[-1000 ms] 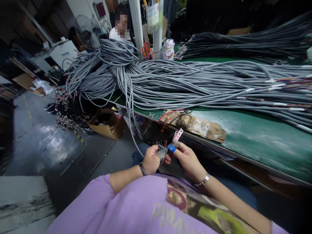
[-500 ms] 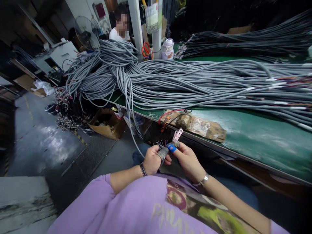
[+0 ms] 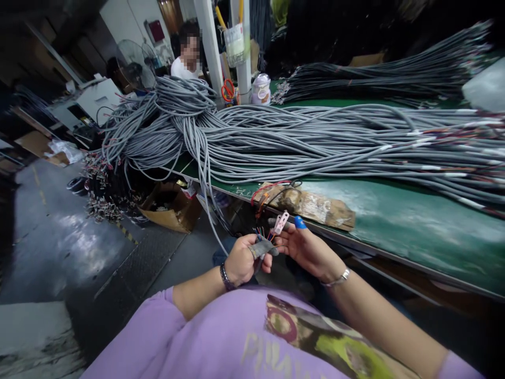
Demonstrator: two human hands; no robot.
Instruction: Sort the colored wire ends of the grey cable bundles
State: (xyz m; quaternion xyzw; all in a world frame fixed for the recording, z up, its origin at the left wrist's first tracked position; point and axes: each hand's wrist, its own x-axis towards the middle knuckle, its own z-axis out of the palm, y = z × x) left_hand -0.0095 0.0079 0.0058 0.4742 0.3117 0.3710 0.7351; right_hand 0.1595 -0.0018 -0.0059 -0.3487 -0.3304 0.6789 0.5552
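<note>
Gripped in my left hand point(image 3: 242, 260) is the end of a grey cable point(image 3: 215, 231), with thin coloured wires point(image 3: 260, 231) fanning out above the fingers. Grey covering wraps some left fingertips. Just right of it, my right hand point(image 3: 307, 247) has its fingers apart, with blue tape round the raised thumb. A small pink-white tool point(image 3: 281, 223) stands by the right index finger; how it is held cannot be made out. A few wires reach towards the right fingers.
Long grey cables point(image 3: 276, 137) cover the green table point(image 3: 394, 210). A taped cardboard piece point(image 3: 323, 206) lies at its front edge. A cardboard box point(image 3: 169, 208) stands below left. Behind are a post point(image 3: 244, 68), a purple-lidded jar point(image 3: 261, 89) and a seated person point(image 3: 187, 52).
My right hand has moved right, away from the wires, and its thumb has lifted off. My left hand keeps its grip. The view has shifted slightly.
</note>
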